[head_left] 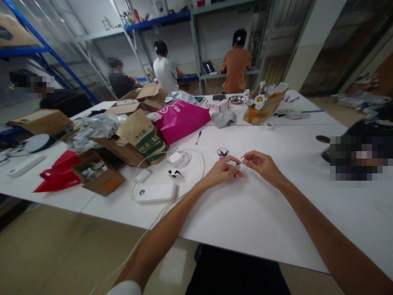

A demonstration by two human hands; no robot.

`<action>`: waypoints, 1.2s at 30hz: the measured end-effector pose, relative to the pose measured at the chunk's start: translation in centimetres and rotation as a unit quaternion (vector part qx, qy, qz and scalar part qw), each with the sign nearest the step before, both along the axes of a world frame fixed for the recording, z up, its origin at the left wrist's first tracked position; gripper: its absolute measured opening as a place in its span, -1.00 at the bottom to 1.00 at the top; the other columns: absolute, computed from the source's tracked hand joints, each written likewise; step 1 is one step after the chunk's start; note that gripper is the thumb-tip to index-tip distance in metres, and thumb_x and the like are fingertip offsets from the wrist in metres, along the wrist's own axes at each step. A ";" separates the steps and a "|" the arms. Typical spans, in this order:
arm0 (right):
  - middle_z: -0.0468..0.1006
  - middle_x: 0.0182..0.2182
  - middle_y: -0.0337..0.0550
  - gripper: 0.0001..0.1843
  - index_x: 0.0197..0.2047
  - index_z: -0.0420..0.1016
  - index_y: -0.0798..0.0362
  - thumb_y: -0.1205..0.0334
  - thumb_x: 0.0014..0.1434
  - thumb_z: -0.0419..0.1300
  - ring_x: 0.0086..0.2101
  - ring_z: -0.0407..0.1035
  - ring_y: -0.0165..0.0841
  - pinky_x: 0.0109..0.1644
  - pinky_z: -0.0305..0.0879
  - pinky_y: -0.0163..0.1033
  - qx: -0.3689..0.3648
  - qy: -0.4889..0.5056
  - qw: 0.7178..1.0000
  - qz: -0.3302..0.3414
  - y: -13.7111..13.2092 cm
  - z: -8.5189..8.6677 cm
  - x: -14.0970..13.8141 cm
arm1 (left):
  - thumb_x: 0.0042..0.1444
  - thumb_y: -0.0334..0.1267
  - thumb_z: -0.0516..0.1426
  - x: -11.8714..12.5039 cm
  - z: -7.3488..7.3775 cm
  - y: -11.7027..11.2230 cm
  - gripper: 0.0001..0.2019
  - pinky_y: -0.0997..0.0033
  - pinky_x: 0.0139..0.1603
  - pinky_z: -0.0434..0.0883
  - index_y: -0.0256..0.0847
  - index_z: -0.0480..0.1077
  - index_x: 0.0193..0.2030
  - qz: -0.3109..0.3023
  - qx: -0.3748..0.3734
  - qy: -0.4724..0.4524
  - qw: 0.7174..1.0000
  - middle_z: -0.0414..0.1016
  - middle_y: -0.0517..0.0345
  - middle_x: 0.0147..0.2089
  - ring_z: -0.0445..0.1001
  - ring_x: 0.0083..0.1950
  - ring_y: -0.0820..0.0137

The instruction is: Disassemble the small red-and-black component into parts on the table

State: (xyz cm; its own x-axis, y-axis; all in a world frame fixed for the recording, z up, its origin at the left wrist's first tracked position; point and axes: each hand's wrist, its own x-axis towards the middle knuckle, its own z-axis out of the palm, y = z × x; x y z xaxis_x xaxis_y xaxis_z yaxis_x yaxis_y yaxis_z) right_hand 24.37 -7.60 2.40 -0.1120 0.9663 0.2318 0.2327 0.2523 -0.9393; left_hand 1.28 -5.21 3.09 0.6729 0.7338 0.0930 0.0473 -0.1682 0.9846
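Both my hands meet over the white table (245, 213) near its middle. My left hand (222, 171) and my right hand (260, 164) pinch a very small dark and silvery part (240, 162) between their fingertips. What the part is cannot be made out. Just beyond my fingers stands a small clear dish (222, 153) with tiny red and dark pieces in it.
A white power bank (156, 192) with white cables (181, 157) lies to the left. Further left are cardboard boxes (100, 176), a brown paper bag (141, 135), a pink bag (181, 116) and a red bag (59, 174). A pen (198, 137) lies ahead. People work at shelves behind.
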 end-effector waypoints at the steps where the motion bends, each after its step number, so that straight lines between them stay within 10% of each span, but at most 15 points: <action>1: 0.65 -0.17 -0.09 -0.46 -0.10 0.61 0.02 -0.31 0.19 0.41 -0.18 0.52 -0.31 -0.03 0.48 -0.16 0.004 -0.009 1.000 -0.005 0.1 -0.1 0.1 | 0.33 0.18 0.25 -0.1 0.1 0.0 -0.50 0.44 -0.24 0.42 -0.24 0.40 0.10 -0.003 0.004 0.014 1.000 0.73 -0.12 -0.18 0.61 -0.28 0.36; 15: 0.65 -0.18 -0.10 -0.55 -0.13 0.60 -0.01 -0.25 0.29 0.33 -0.18 0.51 -0.30 0.01 0.49 -0.11 0.064 -0.101 0.992 -0.040 0.4 -0.8 1.0 | 0.42 0.01 0.17 -0.9 0.7 0.1 -0.73 0.50 -0.37 0.32 -0.17 0.42 -0.08 0.026 0.140 0.190 0.971 0.59 0.22 -0.47 0.49 -0.49 0.44; 36: 0.63 -0.11 -0.12 -0.86 -0.18 0.58 -0.05 0.09 0.27 0.30 -0.05 0.47 -0.24 0.20 0.32 -0.01 0.104 -0.303 0.943 0.093 0.1 -1.8 0.7 | 0.34 -0.12 0.22 -3.3 1.7 0.9 -0.84 0.33 -0.23 0.34 -0.15 0.51 -0.14 -0.022 0.274 0.389 0.879 0.62 0.03 -0.25 0.54 -0.28 0.24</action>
